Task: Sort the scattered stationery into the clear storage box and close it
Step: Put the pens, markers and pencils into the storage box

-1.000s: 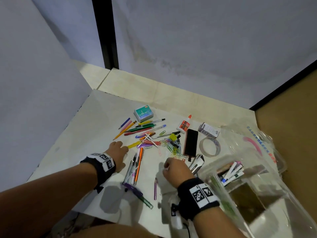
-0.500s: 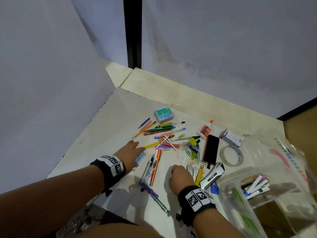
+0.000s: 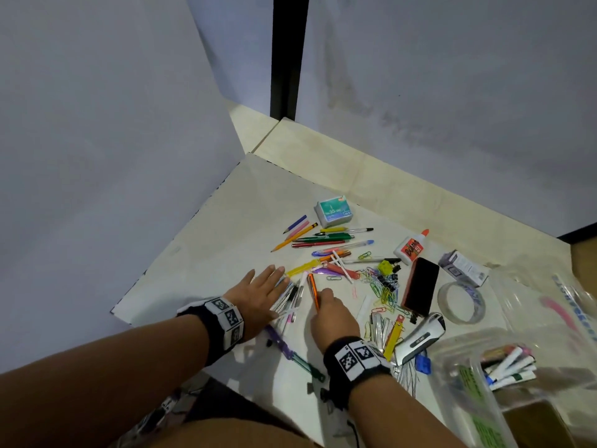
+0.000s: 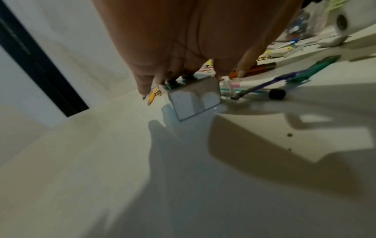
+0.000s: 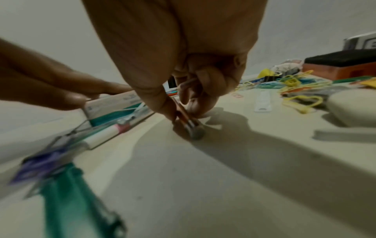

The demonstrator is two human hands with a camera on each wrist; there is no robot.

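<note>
Right hand [image 3: 332, 313] pinching orange pen [image 3: 312, 291] off the desk [image 3: 206, 253]
We lift it level — left hand [image 3: 261, 294] fingers spread flat, pinning the pen bundle [image 3: 289, 297].

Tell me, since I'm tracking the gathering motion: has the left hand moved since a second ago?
Yes. The left hand has slid toward the yellow highlighter, with straight fingers now over the loose pens.

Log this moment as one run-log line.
left hand: flat on pens | right hand: pinching orange pen | clear storage box: open, holds markers
</note>
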